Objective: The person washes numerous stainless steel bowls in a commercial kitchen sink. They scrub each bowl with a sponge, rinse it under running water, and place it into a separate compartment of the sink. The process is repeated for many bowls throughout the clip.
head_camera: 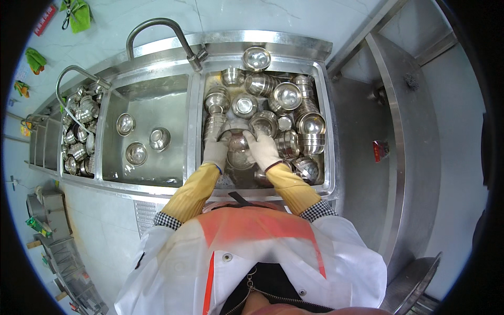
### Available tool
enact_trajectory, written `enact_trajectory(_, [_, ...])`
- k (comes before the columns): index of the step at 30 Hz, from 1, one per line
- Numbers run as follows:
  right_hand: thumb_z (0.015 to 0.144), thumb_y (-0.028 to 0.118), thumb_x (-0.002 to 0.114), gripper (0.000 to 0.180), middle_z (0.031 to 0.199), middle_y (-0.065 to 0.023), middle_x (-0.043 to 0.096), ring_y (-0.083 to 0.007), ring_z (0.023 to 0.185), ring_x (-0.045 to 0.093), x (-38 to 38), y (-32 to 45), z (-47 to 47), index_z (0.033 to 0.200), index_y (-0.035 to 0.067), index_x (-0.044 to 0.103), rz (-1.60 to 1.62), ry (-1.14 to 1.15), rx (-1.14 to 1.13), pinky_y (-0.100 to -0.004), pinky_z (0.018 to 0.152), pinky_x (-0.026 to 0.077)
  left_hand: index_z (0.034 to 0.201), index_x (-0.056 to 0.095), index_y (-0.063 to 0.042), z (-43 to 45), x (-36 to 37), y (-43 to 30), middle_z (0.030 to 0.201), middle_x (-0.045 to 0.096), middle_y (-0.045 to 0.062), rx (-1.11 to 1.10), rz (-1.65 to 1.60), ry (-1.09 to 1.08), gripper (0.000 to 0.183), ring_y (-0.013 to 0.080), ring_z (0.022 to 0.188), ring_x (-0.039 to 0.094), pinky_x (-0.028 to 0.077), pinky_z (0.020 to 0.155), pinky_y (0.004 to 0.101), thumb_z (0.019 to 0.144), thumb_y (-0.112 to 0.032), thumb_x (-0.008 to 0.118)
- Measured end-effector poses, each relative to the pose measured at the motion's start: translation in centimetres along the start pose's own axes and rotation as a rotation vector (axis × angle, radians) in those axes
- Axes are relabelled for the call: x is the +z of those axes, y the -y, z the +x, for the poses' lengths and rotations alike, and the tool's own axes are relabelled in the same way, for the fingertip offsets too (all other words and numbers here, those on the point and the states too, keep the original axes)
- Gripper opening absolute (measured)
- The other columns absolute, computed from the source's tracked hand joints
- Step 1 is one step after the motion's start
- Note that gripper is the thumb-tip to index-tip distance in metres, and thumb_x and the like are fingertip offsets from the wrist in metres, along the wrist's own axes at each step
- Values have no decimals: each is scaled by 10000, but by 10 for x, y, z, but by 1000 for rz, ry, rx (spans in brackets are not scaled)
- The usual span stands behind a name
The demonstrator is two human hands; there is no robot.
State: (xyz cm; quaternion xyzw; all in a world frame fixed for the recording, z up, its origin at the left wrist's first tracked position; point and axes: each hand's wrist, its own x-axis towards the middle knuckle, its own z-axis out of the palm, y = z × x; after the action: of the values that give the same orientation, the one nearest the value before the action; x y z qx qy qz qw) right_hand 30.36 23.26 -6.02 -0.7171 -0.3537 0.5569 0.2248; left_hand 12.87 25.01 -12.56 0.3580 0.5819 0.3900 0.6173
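Observation:
Both hands wear pale fabric gloves over yellow rubber gloves and are in the right sink basin (329,157). My left hand (215,152) grips the left side of a shiny metal bowl (233,136). On its right side, my right hand (263,149) holds the same bowl, thumb at the rim. Another metal bowl (241,157) lies just below it, partly hidden; whether the two touch I cannot tell. Stacked and loose metal bowls crowd around the hands, among them an upturned bowl (244,105) and an upright one (287,96). One bowl (256,59) rests on the back ledge.
The middle basin (144,98) holds water and several metal bowls (160,139). Farther left, another basin is heaped with bowls (86,110). Curved faucets (159,20) rise behind the basins. A metal counter (360,165) adjoins on the right, with a red packet (380,151) beyond.

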Motion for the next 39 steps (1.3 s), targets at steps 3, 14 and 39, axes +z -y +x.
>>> enact_trajectory(3, [994,312,699,427,944,-216,775,-350,841,786,14,-10,-3,1362,98,658,-82,-206,-386,-454,772,629,1450,638,-100,-1,0,34,1362,718,93,-309,-365,43,422,220,1224,692,567,1006,369,1035,-121,564])
enact_trajectory(14, [877,439,740,608,1212,-241,739,-418,1143,716,29,43,33,1315,30,634,-767,133,-638,-527,973,560,1334,684,-3,-54,-41,44,1268,752,125,-482,13,317,360,225,1182,710,562,1044,362,1108,-261,575])
enact_trajectory(39, [923,230,717,413,1106,-254,750,-309,968,776,8,-85,53,1200,-73,674,-128,133,-118,-394,831,627,1590,468,-39,-41,-41,13,1455,632,199,-46,407,144,790,280,1315,628,490,1114,374,948,-364,794])
